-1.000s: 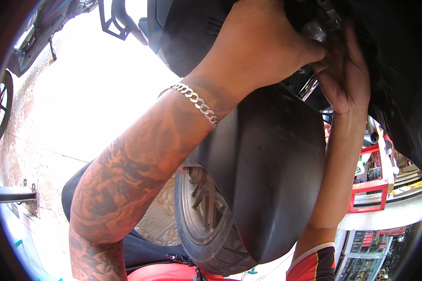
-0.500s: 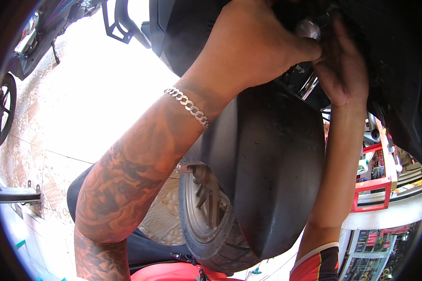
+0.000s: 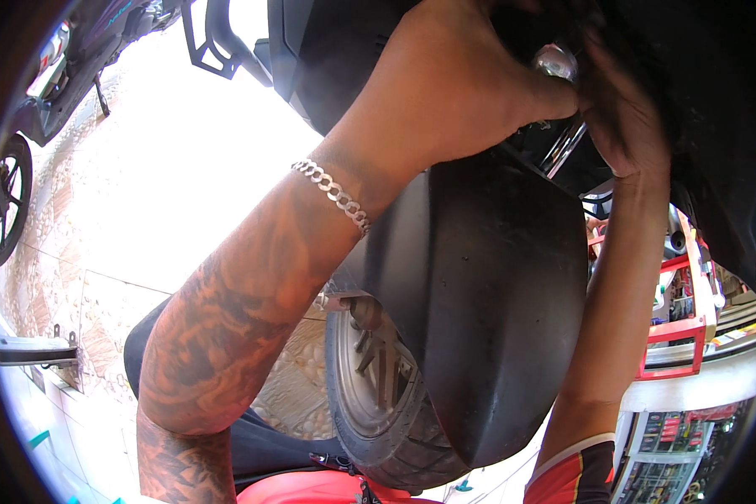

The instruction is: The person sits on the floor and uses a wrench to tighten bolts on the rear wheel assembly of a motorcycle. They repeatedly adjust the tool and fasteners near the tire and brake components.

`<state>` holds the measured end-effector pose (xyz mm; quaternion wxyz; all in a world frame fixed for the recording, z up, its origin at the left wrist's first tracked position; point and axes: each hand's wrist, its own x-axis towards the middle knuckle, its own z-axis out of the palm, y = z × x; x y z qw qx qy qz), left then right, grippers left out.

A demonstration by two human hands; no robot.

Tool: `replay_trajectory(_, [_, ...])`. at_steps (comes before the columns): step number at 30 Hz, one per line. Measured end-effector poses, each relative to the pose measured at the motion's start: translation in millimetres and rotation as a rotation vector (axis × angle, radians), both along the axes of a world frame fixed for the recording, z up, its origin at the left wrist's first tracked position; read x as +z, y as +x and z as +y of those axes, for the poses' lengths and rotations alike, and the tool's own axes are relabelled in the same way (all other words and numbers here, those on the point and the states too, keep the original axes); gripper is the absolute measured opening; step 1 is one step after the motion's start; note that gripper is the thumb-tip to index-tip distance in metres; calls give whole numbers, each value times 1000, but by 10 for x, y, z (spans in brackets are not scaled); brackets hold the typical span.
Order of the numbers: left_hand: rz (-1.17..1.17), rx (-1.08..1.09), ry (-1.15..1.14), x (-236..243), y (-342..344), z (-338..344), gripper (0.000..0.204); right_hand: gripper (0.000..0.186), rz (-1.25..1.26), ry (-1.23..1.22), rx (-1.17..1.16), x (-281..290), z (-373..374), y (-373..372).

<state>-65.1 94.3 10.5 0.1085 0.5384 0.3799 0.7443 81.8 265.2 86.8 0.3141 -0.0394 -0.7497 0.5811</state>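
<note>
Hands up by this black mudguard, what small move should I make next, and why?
I'd probably steady the shiny rounded piece with your left hand: its thumb appears just below that piece, though contact is unclear, and your right hand is close beside it, partly in shadow.

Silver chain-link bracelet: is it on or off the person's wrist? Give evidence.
On. The silver chain-link bracelet curves across the left wrist; its clasp isn't visible.
</note>
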Motion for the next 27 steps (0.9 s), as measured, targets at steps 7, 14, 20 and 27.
replay_trajectory(7, [-9, -120, -99, 108, -58, -132, 60, 38, 99, 96, -45, -45, 205, 77])
replay_trajectory(14, [34, -32, -7, 41, -94, 3, 49, 37, 134, 170, -130, -61, 114, -37])
replay_trajectory(20, [225, 122, 280, -56, -89, 166, 42, 39, 140, 137, -278, -57, 56, -74])
replay_trajectory(27, [170, 266, 501, -78, -35, 375, 42, 38, -20, -137, -266, 58, 146, -55])
